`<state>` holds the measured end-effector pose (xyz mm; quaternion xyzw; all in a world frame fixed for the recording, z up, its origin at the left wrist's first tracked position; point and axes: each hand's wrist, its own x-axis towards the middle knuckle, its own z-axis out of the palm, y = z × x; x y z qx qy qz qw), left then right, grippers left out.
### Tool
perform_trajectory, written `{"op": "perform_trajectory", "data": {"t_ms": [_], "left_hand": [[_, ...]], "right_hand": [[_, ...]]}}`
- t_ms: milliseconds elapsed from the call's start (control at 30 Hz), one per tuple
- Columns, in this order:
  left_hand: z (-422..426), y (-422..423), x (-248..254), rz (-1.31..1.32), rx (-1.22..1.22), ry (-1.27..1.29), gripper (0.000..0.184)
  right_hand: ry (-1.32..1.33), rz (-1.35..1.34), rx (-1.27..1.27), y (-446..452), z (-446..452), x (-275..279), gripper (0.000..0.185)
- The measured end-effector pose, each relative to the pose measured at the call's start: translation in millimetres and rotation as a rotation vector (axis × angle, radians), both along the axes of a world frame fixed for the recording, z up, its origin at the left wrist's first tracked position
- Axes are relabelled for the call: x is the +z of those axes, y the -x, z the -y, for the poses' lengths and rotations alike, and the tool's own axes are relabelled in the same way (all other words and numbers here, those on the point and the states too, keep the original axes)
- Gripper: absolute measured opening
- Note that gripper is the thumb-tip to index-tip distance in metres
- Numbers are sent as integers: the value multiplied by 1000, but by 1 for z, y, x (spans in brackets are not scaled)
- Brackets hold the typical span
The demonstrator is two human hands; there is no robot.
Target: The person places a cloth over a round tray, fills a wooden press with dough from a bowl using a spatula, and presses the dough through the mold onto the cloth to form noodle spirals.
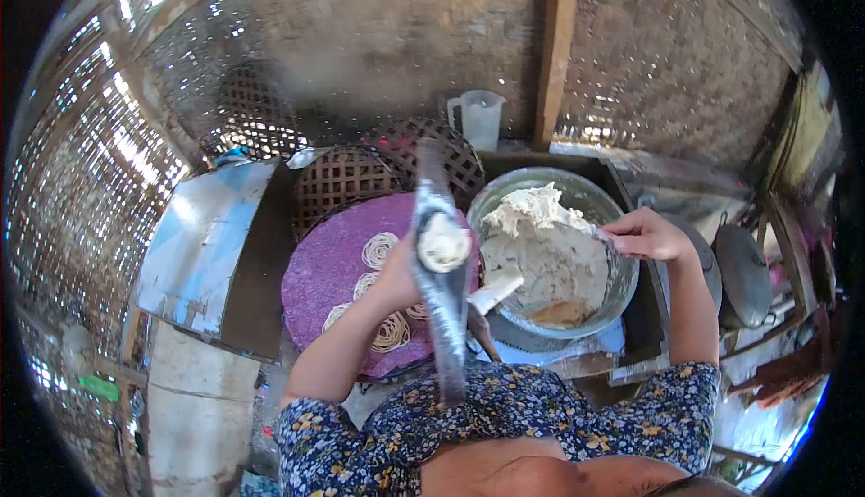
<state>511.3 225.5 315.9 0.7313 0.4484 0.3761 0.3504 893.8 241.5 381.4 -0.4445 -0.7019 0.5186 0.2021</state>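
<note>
My left hand (394, 278) is closed round a long, narrow press (441, 317), blurred, with a round opening filled with pale dough. Its fingertips are partly hidden behind the press. Under it lies a round purple mat (315, 267) bearing several coils of noodle-like dough strands (391, 333). My right hand (647, 234) pinches the end of a dough-covered utensil over a metal basin (631, 290). A ragged lump of dough (539, 209) hangs at its far end. Between press and basin juts a pale, dough-smeared flat piece (496, 290); what it belongs to is unclear.
Behind the mat are dark woven lattice trays (347, 186). A clear plastic jug (478, 118) stands by the woven wall (378, 37). A blue-and-white box-like panel (203, 240) is at the left. At the far right rests a dark pot (743, 276).
</note>
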Motion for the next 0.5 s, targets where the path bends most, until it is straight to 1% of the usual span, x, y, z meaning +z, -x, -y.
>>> {"op": "perform_trajectory", "data": {"t_ms": [33,67,100,167,200,300,400,500], "left_hand": [[-7,-8,0,-45,7,12,53],[-9,-18,2,-65,7,-82,52],[-4,-26,20,-130,7,-113,54],[-6,-27,22,-278,13,-131,60],[-5,-28,27,-312,42,-124,61],[-6,-30,30,-398,57,-157,60],[-7,-37,33,-317,15,-149,58],[-5,-43,35,-416,66,-166,54]], "right_hand": [[16,-64,45,8,1,11,38],[42,-95,122,14,1,21,36],[-86,-31,185,20,0,28,36],[-340,90,296,34,-1,40,36],[-428,206,289,41,4,55,34],[-933,641,204,63,17,109,30],[-1155,785,235,89,26,133,28],[-1340,811,281,114,35,128,23]]}}
